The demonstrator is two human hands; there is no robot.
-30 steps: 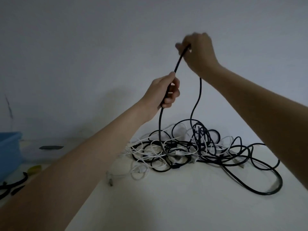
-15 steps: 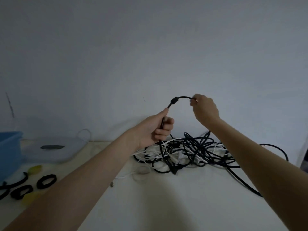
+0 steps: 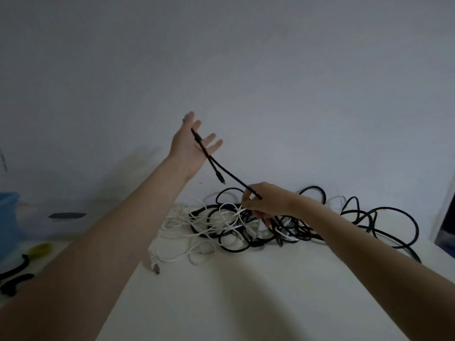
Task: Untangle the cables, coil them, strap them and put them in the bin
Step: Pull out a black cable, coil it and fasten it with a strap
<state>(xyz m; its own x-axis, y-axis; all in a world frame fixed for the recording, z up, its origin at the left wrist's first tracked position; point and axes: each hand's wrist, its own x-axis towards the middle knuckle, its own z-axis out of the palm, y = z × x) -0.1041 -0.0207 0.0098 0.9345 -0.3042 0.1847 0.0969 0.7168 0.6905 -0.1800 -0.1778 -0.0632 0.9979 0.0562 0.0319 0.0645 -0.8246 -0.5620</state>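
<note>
Overhead, our left hand [image 3: 190, 146] is raised with fingers spread, a black cable [image 3: 222, 168] draped across its palm. Our right hand [image 3: 264, 201] pinches that cable above the tangle [image 3: 246, 225] on the table [image 3: 221, 303]. Bin [image 3: 8, 217] and straps [image 3: 14, 283] sit far left.

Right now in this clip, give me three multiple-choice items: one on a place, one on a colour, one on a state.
1. Where does the blue bin stand?
A far left
B far right
C behind the tangle

2. What colour is the cable held up?
A white
B black
C yellow

3. How is the left hand?
A a fist
B fingers spread, the cable lying across it
C flat on the table

Key: 1 A, it shows at the left edge; 2 B, the black cable runs from the right hand, which pinches it; 3 B, straight fingers show.
</note>
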